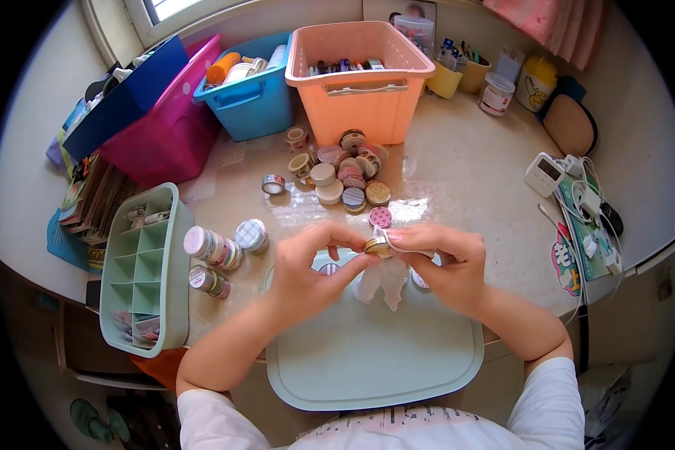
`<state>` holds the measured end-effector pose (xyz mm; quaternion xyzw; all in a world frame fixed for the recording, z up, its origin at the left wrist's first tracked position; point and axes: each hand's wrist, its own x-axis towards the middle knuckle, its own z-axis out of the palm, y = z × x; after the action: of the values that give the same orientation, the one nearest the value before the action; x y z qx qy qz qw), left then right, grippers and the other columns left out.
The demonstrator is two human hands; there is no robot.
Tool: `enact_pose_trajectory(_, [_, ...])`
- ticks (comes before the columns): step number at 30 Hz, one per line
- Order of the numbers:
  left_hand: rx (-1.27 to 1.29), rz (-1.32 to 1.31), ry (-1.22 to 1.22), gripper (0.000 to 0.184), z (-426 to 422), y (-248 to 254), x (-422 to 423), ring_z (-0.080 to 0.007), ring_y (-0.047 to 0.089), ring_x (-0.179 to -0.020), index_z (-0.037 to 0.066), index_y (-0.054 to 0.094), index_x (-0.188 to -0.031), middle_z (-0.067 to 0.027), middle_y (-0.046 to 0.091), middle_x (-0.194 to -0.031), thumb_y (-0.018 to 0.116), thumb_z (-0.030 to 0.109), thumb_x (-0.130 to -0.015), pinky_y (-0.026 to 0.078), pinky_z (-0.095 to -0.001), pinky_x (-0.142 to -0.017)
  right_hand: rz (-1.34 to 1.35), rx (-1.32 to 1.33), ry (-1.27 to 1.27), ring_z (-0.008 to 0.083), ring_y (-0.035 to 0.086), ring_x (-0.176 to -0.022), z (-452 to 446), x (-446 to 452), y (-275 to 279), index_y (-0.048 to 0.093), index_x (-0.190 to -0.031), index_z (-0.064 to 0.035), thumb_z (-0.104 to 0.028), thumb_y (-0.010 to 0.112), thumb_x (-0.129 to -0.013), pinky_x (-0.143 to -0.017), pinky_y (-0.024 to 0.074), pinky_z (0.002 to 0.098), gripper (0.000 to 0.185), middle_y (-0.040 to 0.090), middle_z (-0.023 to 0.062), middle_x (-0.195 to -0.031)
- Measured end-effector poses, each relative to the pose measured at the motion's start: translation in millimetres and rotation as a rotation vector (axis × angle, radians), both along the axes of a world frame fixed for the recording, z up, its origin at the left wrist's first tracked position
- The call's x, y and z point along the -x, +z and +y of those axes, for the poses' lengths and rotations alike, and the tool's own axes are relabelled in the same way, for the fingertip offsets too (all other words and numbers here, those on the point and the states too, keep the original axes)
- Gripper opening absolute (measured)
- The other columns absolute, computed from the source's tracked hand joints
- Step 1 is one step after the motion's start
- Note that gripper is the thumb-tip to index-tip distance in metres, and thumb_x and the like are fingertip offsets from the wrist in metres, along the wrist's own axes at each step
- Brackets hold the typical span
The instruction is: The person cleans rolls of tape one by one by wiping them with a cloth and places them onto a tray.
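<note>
Between my two hands is a small roll of decorative tape (376,247), held above a pale green lid (375,360). My left hand (307,266) pinches the roll's left side between thumb and fingers. My right hand (446,266) grips its right side along with a thin white tissue (382,285), which hangs below the roll. Just beyond the fingers lies a pink dotted tape roll (380,217). More rolls show partly behind my hands on the lid. Left of my left hand stand tape stacks (214,247) and a blue checked roll (252,235).
A pale green divided box (174,300) stands at the left. Piled tape rolls (350,169) sit before an orange bin (360,112). Blue (259,116) and magenta (165,142) bins line the back left. Chargers and white cables (589,199) lie at the right.
</note>
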<state>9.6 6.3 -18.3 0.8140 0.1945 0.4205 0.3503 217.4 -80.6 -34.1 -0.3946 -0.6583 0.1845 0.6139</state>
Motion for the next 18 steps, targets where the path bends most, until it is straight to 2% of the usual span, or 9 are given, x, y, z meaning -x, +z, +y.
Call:
enact_pose_trajectory(2, [-0.009, -0.021, -0.048, 0.022, 3, -8, 1, -0.0161, 0.068, -0.077, 0.001, 0.073, -0.099, -0.0064, 0.075, -0.094, 0.083, 0.002, -0.079, 0.052, -0.0284, -0.066, 0.012, 0.025, 0.006, 0.0226, 0.074, -0.096, 0, 0, 3, 0.076, -0.108, -0.0008, 0.008, 0.075, -0.082, -0.081, 0.0605, 0.0302, 0.028, 0.077, 0.0122, -0.104])
enact_pose_trajectory(3, [-0.008, -0.021, -0.048, 0.022, 5, -7, 1, -0.0161, 0.068, -0.077, 0.001, 0.073, -0.099, -0.0064, 0.075, -0.094, 0.083, 0.002, -0.079, 0.052, -0.0284, -0.066, -0.081, 0.006, -0.006, 0.0214, 0.074, -0.096, 0, -1, 6, 0.076, -0.108, -0.001, 0.008, 0.075, -0.083, -0.08, 0.0604, 0.0293, 0.027, 0.077, 0.0118, -0.104])
enact_pose_trajectory(5, [-0.38, -0.019, -0.071, 0.018, 11, 0, -2, -0.021, 0.065, -0.07, 0.003, 0.074, -0.094, -0.0087, 0.072, -0.082, 0.084, 0.006, -0.079, 0.05, -0.0306, -0.06, -0.174, -0.011, -0.017, 0.0203, 0.074, -0.095, 1, -4, 8, 0.076, -0.108, -0.0013, 0.008, 0.075, -0.084, -0.08, 0.0603, 0.0284, 0.026, 0.077, 0.0113, -0.104])
enact_pose_trajectory(7, [-0.451, 0.0, -0.05, 0.019, 10, 2, -3, -0.0229, 0.064, -0.069, 0.003, 0.074, -0.096, -0.0088, 0.071, -0.081, 0.084, 0.006, -0.079, 0.05, -0.0312, -0.059, -0.329, -0.031, 0.033, 0.0208, 0.072, -0.103, 0, -4, 8, 0.073, -0.112, 0.0032, 0.013, 0.071, -0.085, -0.09, 0.0585, 0.0308, 0.029, 0.075, 0.0139, -0.11])
enact_pose_trajectory(8, [-0.525, 0.019, -0.031, 0.021, 8, 3, -3, -0.0248, 0.063, -0.068, 0.003, 0.074, -0.097, -0.0089, 0.071, -0.08, 0.083, 0.006, -0.078, 0.05, -0.0318, -0.059, -0.326, -0.026, 0.035, 0.0208, 0.072, -0.103, -3, -3, 8, 0.073, -0.112, 0.0032, 0.013, 0.071, -0.085, -0.09, 0.0585, 0.0308, 0.029, 0.075, 0.0139, -0.11])
enact_pose_trajectory(10, [-0.47, 0.052, -0.003, 0.026, 1, 8, -2, -0.0247, 0.064, -0.07, 0.003, 0.074, -0.098, -0.0077, 0.071, -0.084, 0.086, 0.011, -0.076, 0.051, -0.0325, -0.061, 0.044, 0.306, 0.052, 0.0174, 0.071, -0.102, -8, 1, 11, 0.073, -0.112, 0.0034, 0.009, 0.072, -0.087, -0.089, 0.0582, 0.0293, 0.026, 0.074, 0.0127, -0.11])
enact_pose_trajectory(11, [-0.443, 0.03, 0.033, 0.029, -3, 12, -5, -0.0245, 0.065, -0.073, 0.004, 0.074, -0.099, -0.0074, 0.072, -0.087, 0.087, 0.013, -0.075, 0.051, -0.0327, -0.063, 0.207, 0.338, 0.05, 0.0109, 0.071, -0.094, -6, 5, 12, 0.075, -0.108, 0.0014, 0.002, 0.073, -0.09, -0.08, 0.058, 0.0245, 0.018, 0.076, 0.0085, -0.102])
enact_pose_trajectory(13, [-0.486, 0.0, 0.018, 0.036, 2, 10, -6, -0.0244, 0.068, -0.081, 0.006, 0.074, -0.101, -0.0069, 0.073, -0.095, 0.09, 0.02, -0.071, 0.053, -0.0332, -0.068, 0.248, 0.398, 0.077, 0.0106, 0.07, -0.093, -4, 5, 15, 0.075, -0.107, 0.0022, 0.002, 0.074, -0.09, -0.079, 0.0572, 0.0239, 0.017, 0.076, 0.008, -0.101])
enact_pose_trajectory(18, [-0.457, 0.134, 0.07, 0.033, 3, 31, 7, -0.0247, 0.069, -0.083, 0.009, 0.075, -0.096, -0.0063, 0.074, -0.093, 0.09, 0.018, -0.069, 0.055, -0.0343, -0.072, 0.29, 0.602, 0.085, 0.0079, 0.067, -0.084, 8, -16, 16, 0.074, -0.106, 0.0015, -0.005, 0.076, -0.089, -0.074, 0.0533, 0.021, 0.018, 0.074, 0.0049, -0.097])
